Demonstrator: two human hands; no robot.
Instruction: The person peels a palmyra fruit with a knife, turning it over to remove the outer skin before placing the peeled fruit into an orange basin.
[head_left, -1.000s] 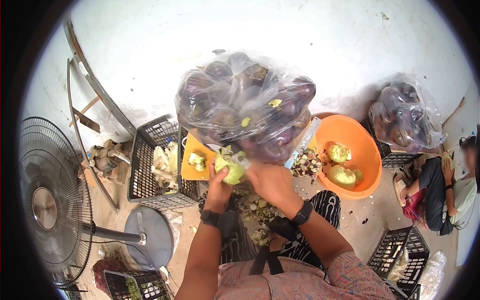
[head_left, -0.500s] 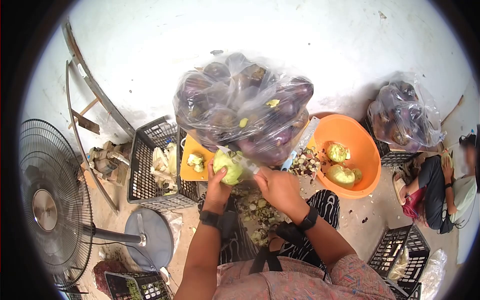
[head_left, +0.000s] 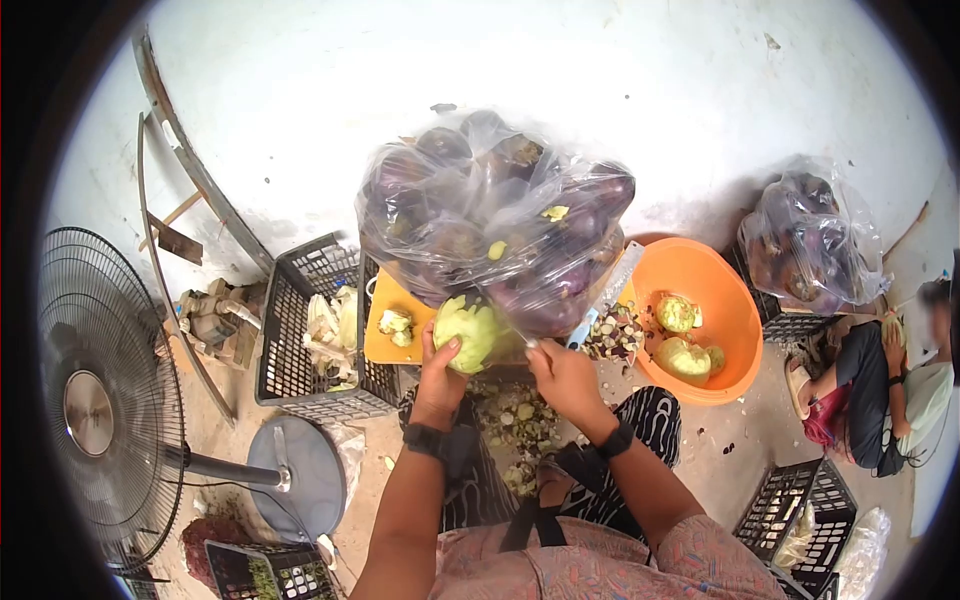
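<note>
My left hand (head_left: pixel 441 372) is wrapped round a partly peeled, pale green kohlrabi (head_left: pixel 467 335), holding it up in front of the plastic bag. Closed to the right of it is my right hand (head_left: pixel 570 378), gripping a small knife (head_left: pixel 527 338); the blade is blurred and apart from the kohlrabi. Behind both hands, a clear plastic bag (head_left: pixel 440 235) full of round purple vegetables rests on a yellow board (head_left: pixel 385 350). A pale trimmed piece (head_left: pixel 396 326) lies on the board's left side. A wide blade with a light blue handle (head_left: pixel 580 334) lies right of the bag.
An orange basin (head_left: pixel 745 350) with peeled kohlrabi stands at the right. Black crates (head_left: pixel 320 400) and a fan (head_left: pixel 90 410) are on the left. Peelings (head_left: pixel 515 425) lie below my hands. Another person (head_left: pixel 900 380) sits at the far right beside a second bag (head_left: pixel 805 240).
My right hand with the knife has moved slightly right, away from the kohlrabi. The kohlrabi has turned in my left hand and shows more of its pale face.
</note>
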